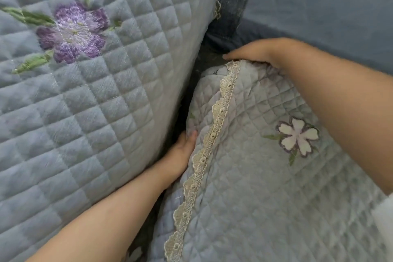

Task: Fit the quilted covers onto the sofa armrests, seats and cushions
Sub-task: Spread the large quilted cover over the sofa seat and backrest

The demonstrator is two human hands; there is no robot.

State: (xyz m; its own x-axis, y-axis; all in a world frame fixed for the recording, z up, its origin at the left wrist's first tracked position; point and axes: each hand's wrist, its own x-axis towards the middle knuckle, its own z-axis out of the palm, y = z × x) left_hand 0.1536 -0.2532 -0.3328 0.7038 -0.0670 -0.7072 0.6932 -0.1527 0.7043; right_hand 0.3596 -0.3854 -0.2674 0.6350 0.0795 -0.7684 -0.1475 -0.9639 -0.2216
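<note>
We have the quilted cover (255,176) under both hands, lying over the rounded end of a seat cushion in the near right part of the view, pale blue-grey with a fine diamond stitch and a cream lace trim (204,155) running along it from far to near. On its right half sits an embroidered white flower (297,136) with a purple outline and green leaves. Our left hand (180,155) lies against the left edge of the cover, just left of the lace, its fingers reaching down the side of the cushion into the dark gap, with one thumb or fingertip showing at the fabric edge (how far the other fingers curl round the cloth we cannot tell, since they are hidden). Our right hand (255,53) rests on the far end of the cover where the lace begins, fingers bent over the bunched fabric and pressing it down toward the gap behind the cushion. To the left, filling that side of the view, stands a larger quilted cushion (95,112) in the same colour with bigger squares and an embroidered purple flower (74,32) with green leaves. Far and right, behind our right forearm, we see the plain blue sofa fabric (319,6), darker in the seam beside the large cushion
</note>
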